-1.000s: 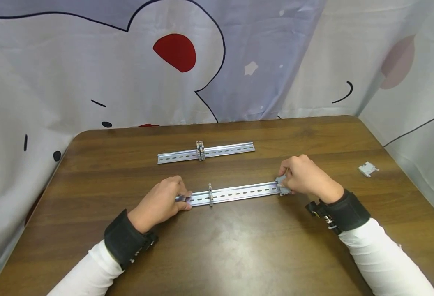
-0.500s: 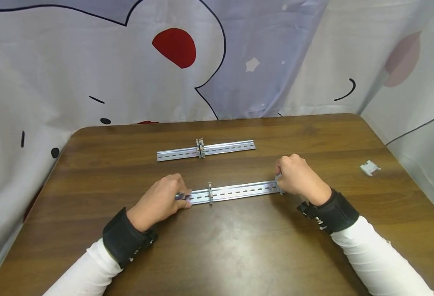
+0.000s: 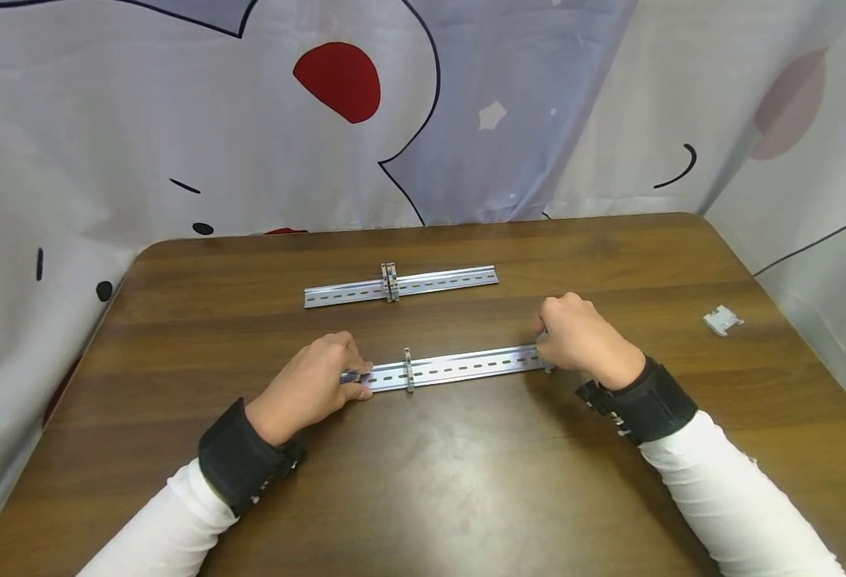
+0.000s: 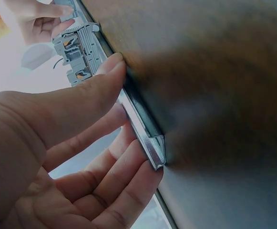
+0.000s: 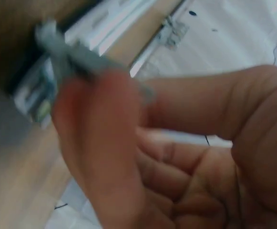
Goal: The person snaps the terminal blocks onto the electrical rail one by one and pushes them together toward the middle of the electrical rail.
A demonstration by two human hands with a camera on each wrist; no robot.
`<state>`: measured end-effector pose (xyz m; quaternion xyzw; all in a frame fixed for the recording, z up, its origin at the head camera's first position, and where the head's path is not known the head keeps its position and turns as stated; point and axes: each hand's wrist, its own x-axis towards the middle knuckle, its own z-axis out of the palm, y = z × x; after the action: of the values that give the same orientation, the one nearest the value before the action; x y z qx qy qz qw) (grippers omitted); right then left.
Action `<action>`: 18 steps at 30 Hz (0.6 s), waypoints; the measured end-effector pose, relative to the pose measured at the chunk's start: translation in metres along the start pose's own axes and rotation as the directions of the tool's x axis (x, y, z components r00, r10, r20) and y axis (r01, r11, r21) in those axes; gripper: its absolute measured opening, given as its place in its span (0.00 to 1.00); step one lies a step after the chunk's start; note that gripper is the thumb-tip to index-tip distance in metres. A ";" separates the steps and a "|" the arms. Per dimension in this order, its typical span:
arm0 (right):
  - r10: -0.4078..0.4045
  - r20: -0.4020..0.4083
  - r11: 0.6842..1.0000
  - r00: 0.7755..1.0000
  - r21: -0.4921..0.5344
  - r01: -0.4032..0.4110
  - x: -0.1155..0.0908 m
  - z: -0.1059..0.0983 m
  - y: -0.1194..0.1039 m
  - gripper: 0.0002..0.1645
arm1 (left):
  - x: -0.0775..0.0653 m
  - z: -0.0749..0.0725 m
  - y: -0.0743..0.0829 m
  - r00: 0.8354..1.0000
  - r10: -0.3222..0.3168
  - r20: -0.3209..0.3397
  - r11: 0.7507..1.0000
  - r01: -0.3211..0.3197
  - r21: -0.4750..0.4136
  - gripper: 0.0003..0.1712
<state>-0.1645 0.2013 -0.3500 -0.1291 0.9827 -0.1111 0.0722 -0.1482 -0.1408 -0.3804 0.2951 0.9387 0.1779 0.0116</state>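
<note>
A slotted metal DIN rail (image 3: 473,366) lies across the table, and my left hand (image 3: 311,386) grips its left end between thumb and fingers. One grey terminal block (image 3: 409,371) stands on this rail, a little right of those fingers; its side with orange contacts faces the left wrist view. At the rail's right end my right hand (image 3: 587,340) pinches another flat grey terminal block (image 5: 88,59), largely covered by the fingers in the head view. In the blurred right wrist view it sits across the rail near its end; whether it is seated cannot be told.
Farther back lies a second DIN rail (image 3: 452,279) bearing a pair of terminal blocks (image 3: 390,282) side by side. A loose pale grey block (image 3: 723,320) lies flat near the right edge of the wooden table (image 3: 437,481). A printed curtain (image 3: 538,104) hangs behind.
My right hand has shifted slightly left and turned, bringing its terminal block from facing the camera to nearly edge-on at the rail's end. My left hand keeps its grip.
</note>
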 end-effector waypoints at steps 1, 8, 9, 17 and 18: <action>-0.003 0.041 1.000 0.999 0.028 0.002 -0.001 -0.003 0.003 0.14 | 0.000 0.000 0.000 1.000 0.002 -0.001 1.000 -0.002 -0.001 0.18; -0.124 0.338 0.910 0.933 0.415 -0.029 0.001 -0.017 0.038 0.21 | 0.001 -0.001 0.000 1.000 0.007 0.005 1.000 -0.007 0.005 0.18; -0.142 0.361 0.879 0.922 0.474 -0.051 0.002 -0.016 0.043 0.22 | 0.001 -0.001 0.000 1.000 0.007 0.005 1.000 -0.007 0.007 0.18; -0.235 0.398 0.679 0.887 0.720 -0.143 0.015 0.003 0.053 0.27 | 0.000 -0.002 0.000 1.000 -0.003 0.010 1.000 0.003 0.006 0.19; -0.248 0.389 0.673 0.887 0.728 -0.132 0.016 0.005 0.050 0.28 | 0.000 -0.002 0.000 1.000 -0.003 0.010 1.000 0.003 0.008 0.19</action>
<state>-0.1911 0.2433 -0.3685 -0.1433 0.8026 -0.4663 0.3434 -0.1481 -0.1413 -0.3789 0.2947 0.9397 0.1727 0.0153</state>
